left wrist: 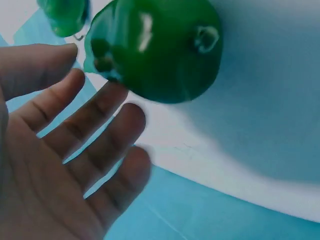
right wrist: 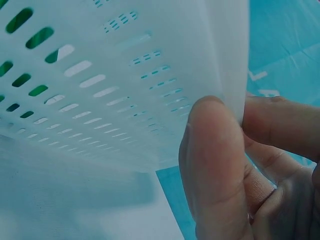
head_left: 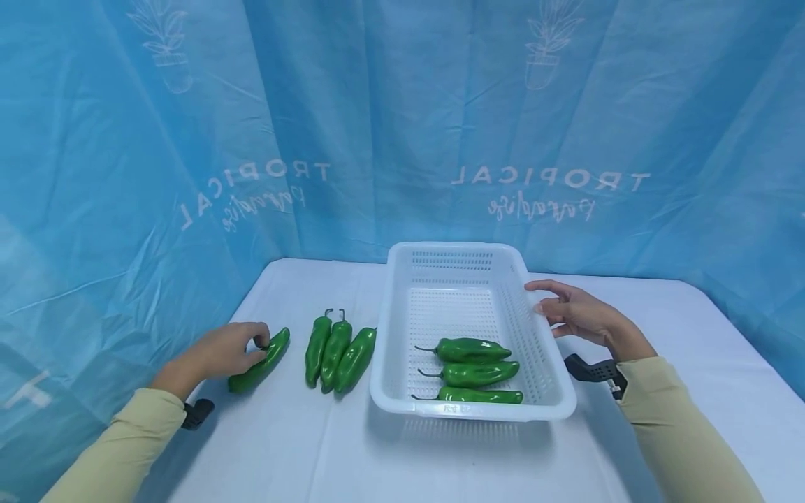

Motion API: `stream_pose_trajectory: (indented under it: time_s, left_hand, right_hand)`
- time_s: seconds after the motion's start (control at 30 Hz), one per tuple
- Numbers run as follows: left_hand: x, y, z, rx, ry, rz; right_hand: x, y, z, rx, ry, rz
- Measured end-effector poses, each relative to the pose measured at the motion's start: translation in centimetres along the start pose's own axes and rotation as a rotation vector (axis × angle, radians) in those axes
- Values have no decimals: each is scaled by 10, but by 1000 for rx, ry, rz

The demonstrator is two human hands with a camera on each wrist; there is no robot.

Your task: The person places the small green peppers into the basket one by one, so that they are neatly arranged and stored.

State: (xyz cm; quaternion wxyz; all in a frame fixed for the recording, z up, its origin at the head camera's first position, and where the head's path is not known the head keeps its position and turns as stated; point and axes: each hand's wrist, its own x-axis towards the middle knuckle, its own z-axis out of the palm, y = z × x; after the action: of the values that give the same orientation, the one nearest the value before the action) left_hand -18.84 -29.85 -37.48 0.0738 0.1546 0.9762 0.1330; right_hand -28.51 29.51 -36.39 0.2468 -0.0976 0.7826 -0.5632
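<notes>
At the left of the table, my left hand [head_left: 220,351] reaches over a single green chili pepper [head_left: 251,376]. In the left wrist view that pepper [left wrist: 165,55] lies just past the fingertips, and the fingers are spread loosely. Whether a fingertip touches it, I cannot tell. My right hand [head_left: 581,314] pinches the right rim of a white plastic basket [head_left: 415,407] between thumb and fingers; the right wrist view shows the thumb [right wrist: 215,150] against the slotted wall. Inside the basket, three green peppers [head_left: 481,374] lie side by side near its front end.
Three more green peppers [head_left: 336,353] lie in a row between my left hand and the basket. A white cloth covers the table [head_left: 264,447]. Blue printed curtain [head_left: 415,140] hangs along the back and both sides.
</notes>
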Motion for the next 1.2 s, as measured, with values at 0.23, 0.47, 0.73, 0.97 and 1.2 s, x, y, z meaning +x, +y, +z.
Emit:
stream_pose_trajectory:
  time_s: [0.23, 0.47, 0.73, 0.97, 1.2]
  left_hand:
    - [2, -2, 0, -114, -72, -5]
    - [-2, 4, 1, -156, -108, -56]
    - [-3, 10, 4, -234, -144, -34]
    - [-4, 11, 7, -235, -148, -20]
    - [-7, 14, 7, -342, -200, -68]
  right_hand:
    - [-1, 1, 0, 5, 8, 1]
    - [1, 2, -1, 5, -13, -7]
    - [2, 3, -3, -1, -15, -6]
    - [3, 3, -2, 3, -20, -3]
    - [2, 3, -3, 1, -19, -11]
